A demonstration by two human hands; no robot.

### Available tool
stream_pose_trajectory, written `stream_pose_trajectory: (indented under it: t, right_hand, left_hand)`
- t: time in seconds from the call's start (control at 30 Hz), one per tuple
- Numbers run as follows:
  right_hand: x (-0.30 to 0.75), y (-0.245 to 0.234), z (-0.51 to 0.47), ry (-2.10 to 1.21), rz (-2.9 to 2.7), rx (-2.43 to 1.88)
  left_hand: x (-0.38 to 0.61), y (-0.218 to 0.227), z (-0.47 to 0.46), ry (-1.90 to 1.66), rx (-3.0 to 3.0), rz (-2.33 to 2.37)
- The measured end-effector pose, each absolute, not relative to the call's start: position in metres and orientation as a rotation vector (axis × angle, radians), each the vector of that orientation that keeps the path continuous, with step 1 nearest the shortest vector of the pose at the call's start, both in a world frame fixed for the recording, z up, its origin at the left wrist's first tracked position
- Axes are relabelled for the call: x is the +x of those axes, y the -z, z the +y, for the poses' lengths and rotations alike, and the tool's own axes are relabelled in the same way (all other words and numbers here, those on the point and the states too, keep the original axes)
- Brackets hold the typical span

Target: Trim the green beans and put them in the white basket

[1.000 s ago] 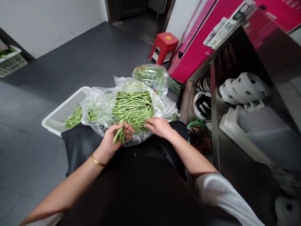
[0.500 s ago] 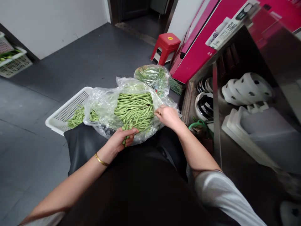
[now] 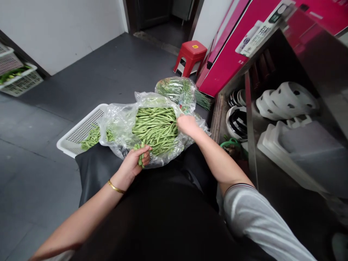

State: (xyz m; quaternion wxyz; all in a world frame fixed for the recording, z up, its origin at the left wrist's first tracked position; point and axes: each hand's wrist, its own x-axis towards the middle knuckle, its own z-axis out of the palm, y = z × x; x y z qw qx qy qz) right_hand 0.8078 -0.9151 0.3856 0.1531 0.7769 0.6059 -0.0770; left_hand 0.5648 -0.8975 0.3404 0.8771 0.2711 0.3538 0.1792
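Note:
A heap of green beans (image 3: 154,127) lies in an opened clear plastic bag (image 3: 122,116) in front of me. My left hand (image 3: 137,159) is closed around a small bunch of green beans (image 3: 140,154) at the near edge of the bag. At the right side of the heap, my right hand (image 3: 187,125) has its fingers curled against the beans and the bag's edge; what its fingertips hold is hidden. To the left, a white perforated basket (image 3: 81,127) holds more green beans (image 3: 94,137), partly covered by the plastic.
Behind the bag lies another plastic bag of thin green stalks (image 3: 175,88). A red stool (image 3: 191,56) stands near the pink cabinet (image 3: 225,54). On the right, a metal shelf holds white containers (image 3: 285,101). Baskets of vegetables (image 3: 21,83) stand by the left wall.
My left hand has shifted slightly left with its beans. My right hand has moved a little left and up, its fingers now turned in at the heap's edge. The view has tilted slightly.

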Motion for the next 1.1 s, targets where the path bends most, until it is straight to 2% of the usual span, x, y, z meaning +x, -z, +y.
stream_pose_trajectory:
  t: [0.2,0.33,0.53,0.7,0.77,0.87,0.93,1.03,1.1]
  right_hand:
    - [0.803,-0.450,-0.954,-0.039,1.733,2.382]
    - [0.772,-0.447,-0.992,-0.007,1.771,2.545]
    - [0.717,-0.380,-1.020,0.532,2.270,2.417]
    - [0.712,-0.354,-1.018,1.030,2.278,1.892]
    - [0.723,-0.353,-1.020,1.235,2.205,1.819]
    - [0.742,-0.358,-1.023,1.371,2.208,2.065]
    - [0.747,-0.364,-1.019,1.510,2.190,2.403]
    - [0.738,-0.371,-1.004,1.965,1.884,2.886]
    - [0.728,-0.371,-0.992,2.144,1.764,2.998]
  left_hand:
    - [0.574,-0.349,-0.900,-0.317,0.653,0.748]
    - [0.582,-0.355,-0.906,-0.268,0.766,0.743]
    - [0.588,-0.350,-0.918,-0.371,0.852,0.699]
    - [0.585,-0.353,-0.924,-0.452,0.969,0.785]
    - [0.582,-0.359,-0.923,-0.509,0.960,0.783]
    - [0.576,-0.366,-0.924,-0.453,0.955,0.744]
    - [0.574,-0.367,-0.925,-0.393,1.001,0.724]
    - [0.575,-0.367,-0.928,-0.350,1.166,0.704]
    - [0.575,-0.368,-0.929,-0.331,1.307,0.691]
